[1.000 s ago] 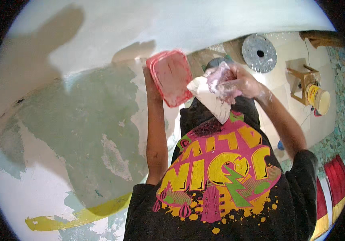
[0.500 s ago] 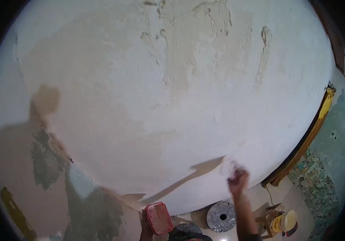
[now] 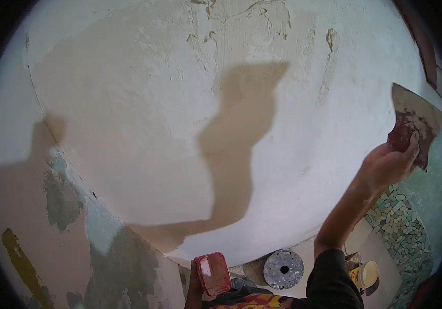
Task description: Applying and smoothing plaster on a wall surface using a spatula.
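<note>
In front of me rises a white wall (image 3: 293, 134) being coated; rough, ridged filler (image 3: 252, 31) sits on its upper part. My right hand (image 3: 388, 166) is raised at the right, gripping a wide putty knife (image 3: 421, 110) by its reddish handle. The broad blade points up, stands apart from the wall as far as I can judge, and carries dark reddish smears near the handle. Low in the middle, my left hand (image 3: 195, 282) holds a small red plastic tub (image 3: 223, 273) from its left side; whitish material shows inside. Most of the left hand's fingers are hidden behind the tub.
A grey speckled round disc (image 3: 272, 269) with a centre hole lies on the floor below. Further right stands a yellow and white bucket (image 3: 369, 273). Pebble mosaic (image 3: 403, 221) borders the right side. At left, the adjoining wall (image 3: 66, 257) is patchy. Shadows of my head and arm fall across the walls.
My right hand has swung from low near the wall up and to the right, bringing the putty knife into clear sight. The red tub has shifted slightly right and tilted.
</note>
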Motion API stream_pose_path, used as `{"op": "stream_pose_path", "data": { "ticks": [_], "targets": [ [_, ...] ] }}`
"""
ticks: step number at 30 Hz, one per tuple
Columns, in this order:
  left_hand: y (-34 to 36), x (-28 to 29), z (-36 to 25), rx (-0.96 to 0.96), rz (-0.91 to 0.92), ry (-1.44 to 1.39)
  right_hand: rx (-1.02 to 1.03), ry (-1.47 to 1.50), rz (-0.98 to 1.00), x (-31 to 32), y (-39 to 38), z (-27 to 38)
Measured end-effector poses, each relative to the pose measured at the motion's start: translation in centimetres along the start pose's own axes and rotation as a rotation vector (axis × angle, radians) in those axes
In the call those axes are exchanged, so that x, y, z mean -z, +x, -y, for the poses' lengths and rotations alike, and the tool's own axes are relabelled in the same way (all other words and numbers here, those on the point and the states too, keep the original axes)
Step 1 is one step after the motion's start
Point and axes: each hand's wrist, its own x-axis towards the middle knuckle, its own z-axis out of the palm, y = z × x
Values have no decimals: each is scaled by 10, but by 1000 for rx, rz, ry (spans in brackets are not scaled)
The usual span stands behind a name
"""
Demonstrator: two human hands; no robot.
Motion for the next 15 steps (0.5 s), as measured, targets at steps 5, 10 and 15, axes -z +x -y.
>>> {"op": "stream_pose_path", "data": {
  "ticks": [5,10,15],
  "targets": [
    [2,21,13,-22,-3,-47,21,426,-208,-12,-19,108],
    [-3,5,2,51,60,-71,500,689,513,-5,-66,155],
    [-23,-19,-13,82,46,-45,559,569,649,21,-75,134]
  ]
}}
